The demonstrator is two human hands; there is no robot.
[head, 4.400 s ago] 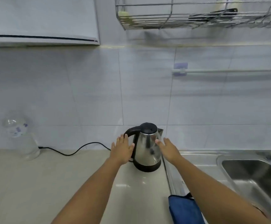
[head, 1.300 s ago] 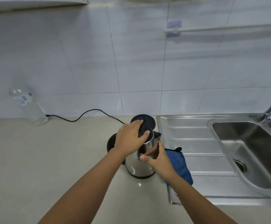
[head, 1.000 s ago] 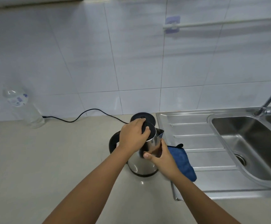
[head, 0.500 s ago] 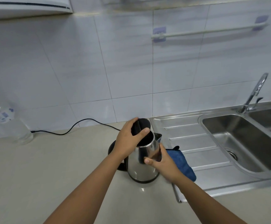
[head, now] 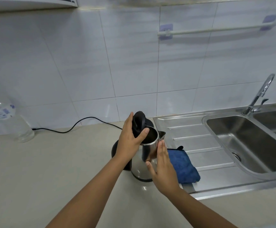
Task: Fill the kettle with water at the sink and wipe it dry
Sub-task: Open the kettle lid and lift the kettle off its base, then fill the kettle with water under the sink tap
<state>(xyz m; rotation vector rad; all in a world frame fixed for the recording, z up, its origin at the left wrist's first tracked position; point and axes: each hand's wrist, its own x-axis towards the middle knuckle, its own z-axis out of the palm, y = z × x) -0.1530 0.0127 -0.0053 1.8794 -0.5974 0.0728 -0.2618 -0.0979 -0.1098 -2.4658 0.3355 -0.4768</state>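
A steel kettle (head: 140, 167) with a black handle stands on the beige counter (head: 43, 170), off its black base (head: 150, 123), which lies behind it. My left hand (head: 129, 139) grips the black lid (head: 138, 124) and holds it tipped up, so the kettle mouth is open. My right hand (head: 162, 167) rests flat against the kettle's right side, fingers straight. A folded blue cloth (head: 182, 165) lies just right of the kettle on the drainboard (head: 191, 132). The steel sink (head: 249, 142) and its tap (head: 259, 94) are further right.
A black power cord (head: 78, 125) runs along the wall from the base to the left. A clear plastic bottle (head: 13, 124) stands at the far left by the tiles. A white rail (head: 216, 29) hangs on the wall above the sink.
The kettle was lifted off its base and set nearer on the counter. My left hand has swung the lid up and open. My right hand's grip on the body has loosened to a flat palm.
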